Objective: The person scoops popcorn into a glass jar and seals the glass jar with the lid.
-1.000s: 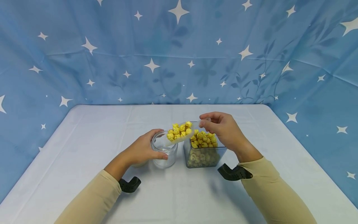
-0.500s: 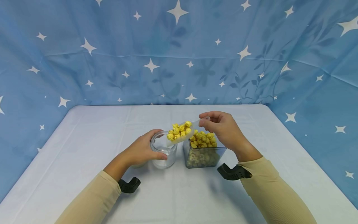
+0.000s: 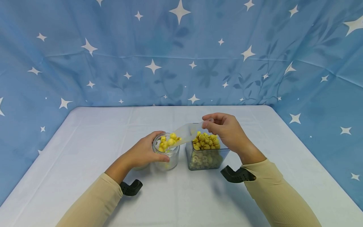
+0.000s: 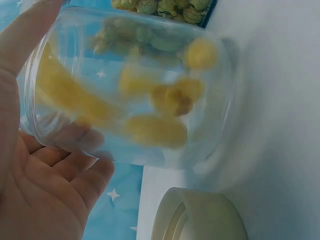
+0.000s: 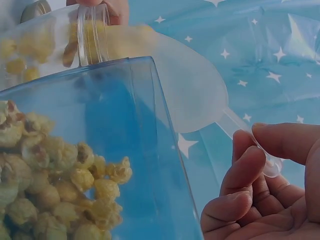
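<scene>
A clear jar (image 3: 169, 161) stands on the table with my left hand (image 3: 146, 150) gripping it near the rim. My right hand (image 3: 225, 129) pinches the handle of a translucent plastic scoop (image 3: 185, 133), whose front end tilts down into the jar's mouth. Yellow popcorn (image 3: 171, 140) slides off the scoop into the jar. In the left wrist view, blurred popcorn pieces (image 4: 155, 130) are falling inside the jar. To the right of the jar, a clear rectangular container (image 3: 208, 160) holds more popcorn (image 5: 60, 190); the scoop passes above its left side.
A pale round lid (image 4: 200, 215) lies on the table beside the jar, mostly hidden behind my left hand in the head view. White cloth covers the table (image 3: 181, 201). A blue star-patterned curtain (image 3: 175, 56) hangs behind it.
The popcorn heaped on the scoop has slid left and down into the jar, leaving most of the scoop bare. Both hands stay nearly where they were.
</scene>
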A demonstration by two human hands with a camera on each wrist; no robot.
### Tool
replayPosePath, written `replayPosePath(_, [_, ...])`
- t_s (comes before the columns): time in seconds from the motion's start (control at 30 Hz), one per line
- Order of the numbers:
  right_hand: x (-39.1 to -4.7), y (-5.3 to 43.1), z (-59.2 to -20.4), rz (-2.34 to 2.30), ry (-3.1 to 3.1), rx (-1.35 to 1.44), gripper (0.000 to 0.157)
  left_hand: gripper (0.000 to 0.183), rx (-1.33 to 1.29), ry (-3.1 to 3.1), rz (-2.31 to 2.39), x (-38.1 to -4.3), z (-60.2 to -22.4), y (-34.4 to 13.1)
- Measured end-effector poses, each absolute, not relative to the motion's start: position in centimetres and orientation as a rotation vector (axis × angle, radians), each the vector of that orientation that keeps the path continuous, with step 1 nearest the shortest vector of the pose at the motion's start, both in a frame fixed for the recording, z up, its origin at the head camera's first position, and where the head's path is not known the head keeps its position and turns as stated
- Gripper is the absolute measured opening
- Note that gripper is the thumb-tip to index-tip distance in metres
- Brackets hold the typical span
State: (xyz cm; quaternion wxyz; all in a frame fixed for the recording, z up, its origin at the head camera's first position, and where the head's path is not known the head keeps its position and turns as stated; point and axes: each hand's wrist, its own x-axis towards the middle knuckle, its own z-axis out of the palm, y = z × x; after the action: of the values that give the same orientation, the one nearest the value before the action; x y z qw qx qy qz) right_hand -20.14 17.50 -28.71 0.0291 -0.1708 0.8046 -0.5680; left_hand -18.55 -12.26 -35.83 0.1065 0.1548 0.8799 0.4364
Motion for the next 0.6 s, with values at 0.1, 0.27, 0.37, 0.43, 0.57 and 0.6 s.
replayPosePath(0.1, [-20.14,17.51,-28.7,-1.757,2.476,-0.521,0.031,0.1,0.478,2.582,1.308,-18.56,-35.83,-12.31])
replayPosePath(0.27, [-20.2,17.52,-28.74,-1.759,2.475,-0.516,0.031,0.099,0.499,2.574,1.323,-18.58,-35.88,-12.42])
replayPosePath(0.37, [-20.23,17.55,-28.79,-1.76,2.477,-0.515,0.031,0.099,0.501,2.574,1.324,-18.58,-35.89,-12.44])
replayPosePath(0.43, [-20.21,17.55,-28.8,-1.76,2.477,-0.515,0.031,0.099,0.502,2.571,1.327,-18.58,-35.9,-12.44])
replayPosePath(0.57, [-20.16,17.62,-28.84,-1.766,2.472,-0.51,0.032,0.099,0.5,2.571,1.326,-18.57,-35.9,-12.44])
replayPosePath(0.6, [-20.14,17.67,-28.86,-1.768,2.473,-0.507,0.032,0.099,0.499,2.572,1.324,-18.57,-35.89,-12.43])
